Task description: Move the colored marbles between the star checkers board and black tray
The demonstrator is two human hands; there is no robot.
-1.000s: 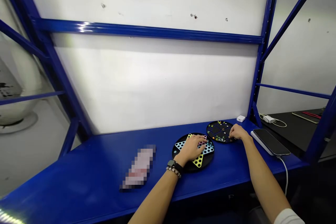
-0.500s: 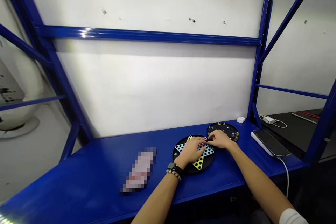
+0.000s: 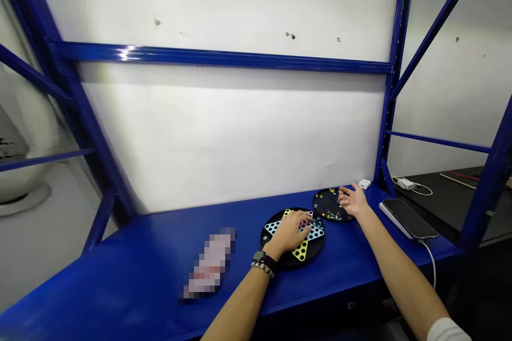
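Curling left fingers [image 3: 294, 219] over a star-patterned board [image 3: 312, 233], right fingers [image 3: 347, 193] splayed wide beside a marble-dotted disc [image 3: 327, 205].

One left hand [image 3: 287, 233] and one right hand [image 3: 352, 200], both bare; two round black Chinese checkers boards [image 3: 317, 251]; one black smartwatch [image 3: 259, 256]; one beaded bracelet [image 3: 262, 270]; one black smartphone [image 3: 408, 218], lying on one flat white slab [image 3: 390, 214]; one small white cube [image 3: 364, 184]; one white plug with one cable [image 3: 405, 184]; one pixelated pinkish packet [image 3: 210, 262]; one long blue steel shelf [image 3: 120, 272].
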